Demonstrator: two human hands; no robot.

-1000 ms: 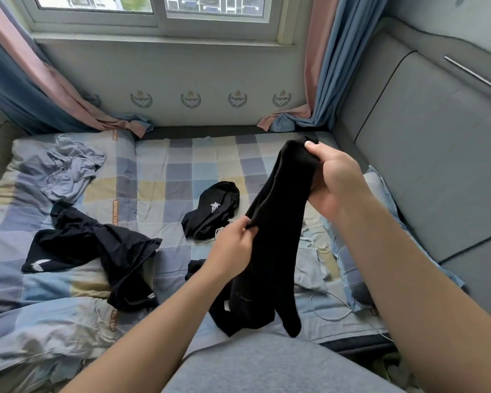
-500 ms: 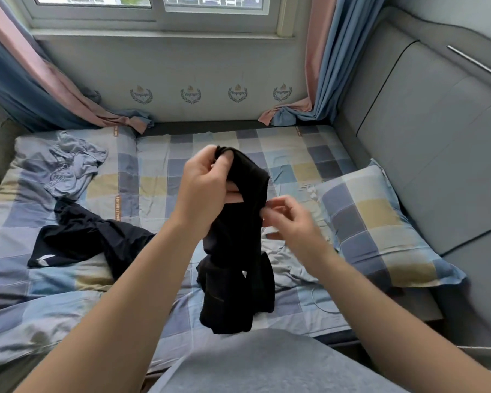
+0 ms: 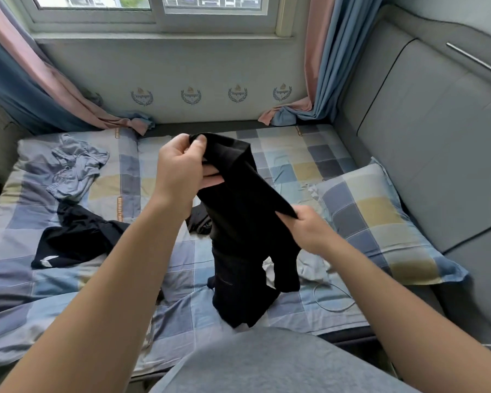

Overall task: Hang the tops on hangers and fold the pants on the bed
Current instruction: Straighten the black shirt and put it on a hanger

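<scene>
Fingers (image 3: pixel 210 178) of L hand (image 3: pixel 179 171) curled, thumb pinching top of garment (image 3: pixel 247 222); R hand (image 3: pixel 309 229) at 4 o'clock pinching its edge. Hanging over bed (image 3: pixel 295 154); pillow (image 3: pixel 380 217) at 3 o'clock.

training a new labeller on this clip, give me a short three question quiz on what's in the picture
1. True or false: the left hand and the right hand both grip the held black garment.
2. The checked pillow lies on the bed's: A) left side B) right side C) middle.
3. What colour is the logo on the dark garment lying left of the arms?
Key: 1 true; 2 B; 3 white.
</scene>
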